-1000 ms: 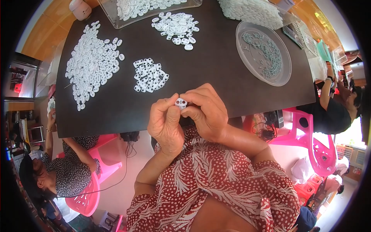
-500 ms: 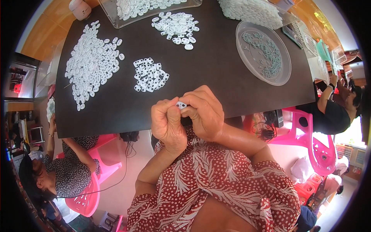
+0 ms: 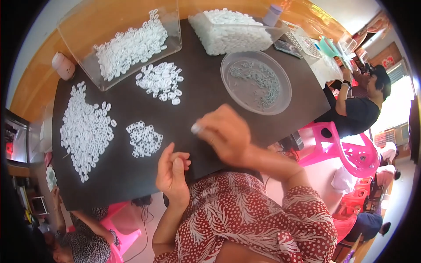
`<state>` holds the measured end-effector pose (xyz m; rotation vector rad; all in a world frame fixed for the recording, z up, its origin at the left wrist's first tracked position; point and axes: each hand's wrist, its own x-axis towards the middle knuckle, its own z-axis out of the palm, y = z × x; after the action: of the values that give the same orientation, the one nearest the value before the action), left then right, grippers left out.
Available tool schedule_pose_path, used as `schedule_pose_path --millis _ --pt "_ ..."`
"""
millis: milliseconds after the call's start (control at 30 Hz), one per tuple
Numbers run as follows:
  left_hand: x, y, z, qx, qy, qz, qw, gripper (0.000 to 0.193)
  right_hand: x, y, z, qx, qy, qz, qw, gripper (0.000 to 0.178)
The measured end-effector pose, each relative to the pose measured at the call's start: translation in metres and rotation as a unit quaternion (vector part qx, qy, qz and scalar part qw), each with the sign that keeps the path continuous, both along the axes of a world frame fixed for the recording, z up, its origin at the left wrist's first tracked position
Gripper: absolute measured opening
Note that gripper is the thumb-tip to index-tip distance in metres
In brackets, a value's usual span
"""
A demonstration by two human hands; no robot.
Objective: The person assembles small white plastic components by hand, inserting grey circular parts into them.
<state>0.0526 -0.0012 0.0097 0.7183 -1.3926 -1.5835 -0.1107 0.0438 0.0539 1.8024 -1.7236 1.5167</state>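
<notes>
My right hand is raised over the dark table. Its thumb and fingers pinch a small white plastic piece, blurred by motion. My left hand is apart from it, lower and to the left at the table's near edge, with its fingers loosely curled and spread and nothing visible in them. Closest to the left hand lies a small heap of white plastic pieces with dark holes. Behind it is a heap of white oval pieces, and a larger heap of similar ovals spreads at the left.
A round clear tub at the right holds small teal parts. At the back stand a clear bin with white pieces and another packed container. Co-workers sit left and right, by pink chairs.
My hands, formerly together around a white piece, have parted. The right hand has carried a white piece up and away, while the left has dropped lower and leftward. The whole view has shifted.
</notes>
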Motion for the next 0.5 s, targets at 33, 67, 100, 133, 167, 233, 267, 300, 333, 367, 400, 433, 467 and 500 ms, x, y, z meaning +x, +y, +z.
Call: schedule_pose_path --millis 33,67,100,133,167,233,267,300,333,367,400,433,467,500 --pt "0.003 -0.003 -0.002 0.0 -0.01 -0.007 1.0 0.03 -0.018 -0.003 0.009 -0.013 0.051 -0.025 0.998 0.021" --pt "0.005 -0.005 -0.002 0.003 -0.006 -0.013 1.0 0.027 -0.035 -0.007 0.019 -0.002 0.043 -0.065 0.997 0.02" --pt "0.005 -0.007 -0.004 0.004 -0.007 -0.008 1.0 0.027 -0.053 -0.011 0.028 0.011 0.032 -0.104 0.994 0.019" --pt "0.007 -0.009 -0.006 0.003 -0.014 -0.021 1.0 0.026 -0.074 -0.023 0.034 -0.023 0.045 -0.138 0.989 0.018" --pt "0.006 -0.011 -0.004 0.001 -0.018 -0.043 0.999 0.026 -0.101 -0.029 0.044 -0.02 0.042 -0.171 0.984 0.018" --pt "0.003 -0.016 0.001 -0.006 -0.036 -0.06 0.998 0.025 -0.157 -0.049 0.059 -0.019 0.069 -0.219 0.973 0.019" --pt "0.002 -0.02 0.003 -0.019 -0.041 -0.07 0.996 0.025 -0.189 -0.058 0.069 0.011 0.11 -0.26 0.959 0.02" --pt "0.002 -0.024 0.003 -0.027 -0.043 -0.067 0.996 0.025 -0.208 -0.065 0.075 0.041 0.151 -0.296 0.942 0.02" --pt "0.003 -0.029 0.005 -0.036 -0.055 -0.056 0.996 0.025 -0.211 -0.07 0.078 0.04 0.147 -0.287 0.946 0.02" --pt "0.004 -0.034 0.008 -0.045 -0.067 -0.048 0.996 0.025 -0.213 -0.074 0.08 0.019 0.219 -0.322 0.921 0.021" --pt "0.006 -0.041 0.009 -0.062 -0.103 -0.038 0.992 0.023 -0.213 -0.08 0.081 -0.004 0.29 -0.357 0.888 0.021" --pt "0.007 -0.048 0.012 -0.083 -0.126 -0.024 0.988 0.021 -0.198 -0.084 0.075 -0.026 0.265 -0.306 0.914 0.019" --pt "0.007 -0.055 0.012 -0.103 -0.149 -0.012 0.983 0.019 -0.18 -0.087 0.063 -0.001 0.226 -0.231 0.946 0.019" --pt "0.008 -0.063 0.011 -0.125 -0.155 -0.002 0.98 0.018 -0.16 -0.09 0.05 0.022 0.186 -0.153 0.97 0.018"
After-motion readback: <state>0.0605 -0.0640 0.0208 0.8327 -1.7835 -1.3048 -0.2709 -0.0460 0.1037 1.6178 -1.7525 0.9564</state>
